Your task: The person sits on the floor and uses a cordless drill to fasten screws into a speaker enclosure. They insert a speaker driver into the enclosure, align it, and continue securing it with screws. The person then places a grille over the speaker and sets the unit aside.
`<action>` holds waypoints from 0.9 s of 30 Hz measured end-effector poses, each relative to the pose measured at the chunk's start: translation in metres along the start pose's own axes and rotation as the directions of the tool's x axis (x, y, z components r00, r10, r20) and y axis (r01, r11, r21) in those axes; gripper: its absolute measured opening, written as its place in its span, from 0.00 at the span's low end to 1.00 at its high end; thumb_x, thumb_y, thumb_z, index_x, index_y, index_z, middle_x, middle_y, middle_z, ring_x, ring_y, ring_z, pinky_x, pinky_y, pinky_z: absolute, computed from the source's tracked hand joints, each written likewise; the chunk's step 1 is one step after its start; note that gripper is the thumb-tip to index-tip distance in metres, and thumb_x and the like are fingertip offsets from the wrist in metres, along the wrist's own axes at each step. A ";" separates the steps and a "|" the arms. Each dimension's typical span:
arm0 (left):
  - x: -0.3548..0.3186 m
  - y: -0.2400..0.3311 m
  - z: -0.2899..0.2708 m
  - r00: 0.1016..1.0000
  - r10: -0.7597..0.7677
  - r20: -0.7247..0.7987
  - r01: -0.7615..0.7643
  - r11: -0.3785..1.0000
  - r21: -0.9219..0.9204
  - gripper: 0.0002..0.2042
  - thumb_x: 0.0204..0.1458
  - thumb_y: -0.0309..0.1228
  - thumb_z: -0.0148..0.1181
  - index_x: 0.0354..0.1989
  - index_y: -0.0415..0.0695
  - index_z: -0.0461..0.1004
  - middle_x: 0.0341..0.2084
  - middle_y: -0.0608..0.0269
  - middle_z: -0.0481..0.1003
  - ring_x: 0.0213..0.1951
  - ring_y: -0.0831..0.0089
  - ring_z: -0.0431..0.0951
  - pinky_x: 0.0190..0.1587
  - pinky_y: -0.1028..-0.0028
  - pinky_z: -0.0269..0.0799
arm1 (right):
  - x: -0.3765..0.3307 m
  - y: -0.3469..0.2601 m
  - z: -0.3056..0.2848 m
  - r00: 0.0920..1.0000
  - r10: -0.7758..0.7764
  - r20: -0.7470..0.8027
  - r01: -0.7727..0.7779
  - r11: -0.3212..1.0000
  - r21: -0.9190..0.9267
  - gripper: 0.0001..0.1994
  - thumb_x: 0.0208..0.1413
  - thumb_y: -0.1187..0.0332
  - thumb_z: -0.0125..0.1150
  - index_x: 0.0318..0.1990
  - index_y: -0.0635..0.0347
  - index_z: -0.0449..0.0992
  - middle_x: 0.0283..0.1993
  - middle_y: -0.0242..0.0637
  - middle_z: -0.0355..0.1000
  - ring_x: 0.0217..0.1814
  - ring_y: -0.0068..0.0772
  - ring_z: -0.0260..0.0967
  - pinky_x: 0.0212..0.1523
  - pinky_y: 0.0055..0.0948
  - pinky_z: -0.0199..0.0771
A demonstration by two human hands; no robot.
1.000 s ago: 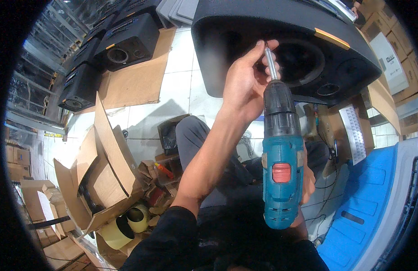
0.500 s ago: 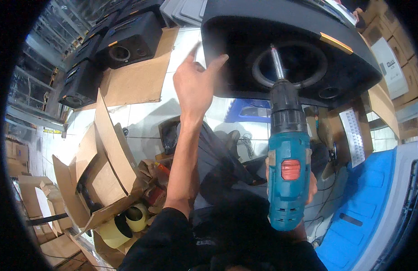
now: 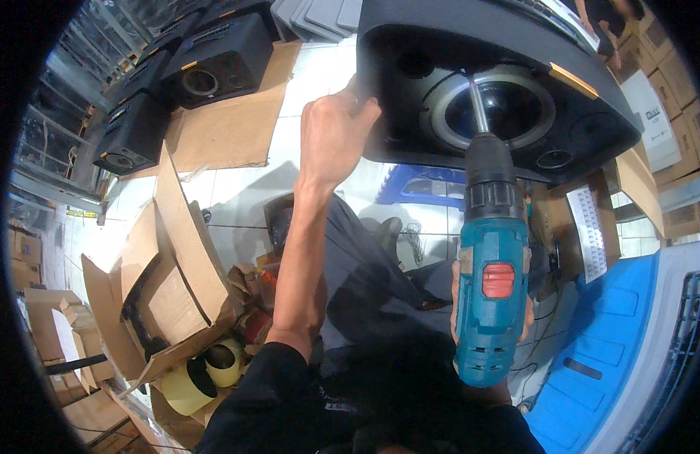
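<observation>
At the top of the frame sits a large black speaker cabinet (image 3: 516, 45), its round driver opening facing the camera. The left hand (image 3: 335, 132) grips the cabinet's left edge, fingers curled over it. The right hand (image 3: 490, 318) – mostly hidden – is closed around the handle of a teal cordless drill (image 3: 492, 295), low and right of centre, whose long bit reaches the driver's rim. More black speakers (image 3: 213, 57) lie upper left, an open cardboard box (image 3: 176, 272) lower left.

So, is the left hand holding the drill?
No, the left hand grips the edge of the black speaker, while the right hand holds the teal drill.
</observation>
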State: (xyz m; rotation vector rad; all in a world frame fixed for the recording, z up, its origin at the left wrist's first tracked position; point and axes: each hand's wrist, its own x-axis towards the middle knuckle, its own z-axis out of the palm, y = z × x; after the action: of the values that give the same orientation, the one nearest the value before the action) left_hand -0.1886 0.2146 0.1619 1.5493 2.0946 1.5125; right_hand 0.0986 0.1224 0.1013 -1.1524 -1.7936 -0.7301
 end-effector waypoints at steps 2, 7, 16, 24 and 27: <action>0.000 0.001 -0.001 1.000 0.026 -0.002 -0.026 1.000 -0.002 0.15 0.55 0.33 0.62 0.40 0.29 0.81 0.13 0.56 0.69 0.18 0.78 0.62 0.24 0.69 0.61 | -0.005 0.002 0.000 1.000 0.012 0.005 -0.012 1.000 0.000 0.35 0.44 0.50 0.81 0.53 0.63 0.71 0.47 0.42 0.73 0.41 0.39 0.75 0.43 0.34 0.76; -0.001 0.002 -0.001 0.999 0.044 0.000 -0.044 0.999 0.024 0.15 0.56 0.33 0.62 0.41 0.29 0.81 0.12 0.57 0.68 0.18 0.78 0.61 0.23 0.69 0.60 | -0.002 0.005 -0.003 0.997 0.012 0.078 -0.011 1.000 -0.007 0.36 0.45 0.49 0.79 0.55 0.61 0.69 0.46 0.43 0.74 0.42 0.40 0.76 0.43 0.35 0.76; 0.000 -0.005 0.002 0.999 0.052 -0.010 -0.051 0.998 0.034 0.15 0.56 0.32 0.62 0.42 0.29 0.81 0.13 0.59 0.69 0.19 0.80 0.62 0.23 0.71 0.61 | -0.002 0.014 -0.005 0.834 0.176 0.523 -0.307 0.935 0.175 0.40 0.45 0.49 0.76 0.65 0.46 0.64 0.43 0.45 0.78 0.38 0.43 0.79 0.39 0.37 0.80; -0.001 -0.003 0.002 0.998 0.055 -0.012 -0.055 0.998 -0.001 0.15 0.56 0.33 0.62 0.36 0.27 0.80 0.13 0.57 0.71 0.19 0.80 0.63 0.24 0.71 0.62 | 0.016 0.008 0.003 0.807 0.108 0.581 -0.289 0.929 0.229 0.39 0.47 0.56 0.75 0.68 0.49 0.65 0.44 0.46 0.80 0.40 0.41 0.81 0.40 0.39 0.82; 0.000 -0.002 0.002 0.999 0.030 -0.020 -0.030 0.999 0.020 0.15 0.55 0.33 0.63 0.36 0.27 0.80 0.13 0.56 0.72 0.19 0.79 0.64 0.24 0.70 0.62 | 0.030 -0.002 0.005 0.880 0.072 0.469 -0.242 0.918 0.313 0.38 0.48 0.58 0.73 0.68 0.50 0.65 0.43 0.46 0.80 0.39 0.41 0.81 0.39 0.38 0.81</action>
State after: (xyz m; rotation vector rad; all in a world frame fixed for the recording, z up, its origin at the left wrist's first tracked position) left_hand -0.1890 0.2156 0.1591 1.5860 2.1130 1.5283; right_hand 0.0894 0.1380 0.1253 -1.2598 -2.0670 -0.0100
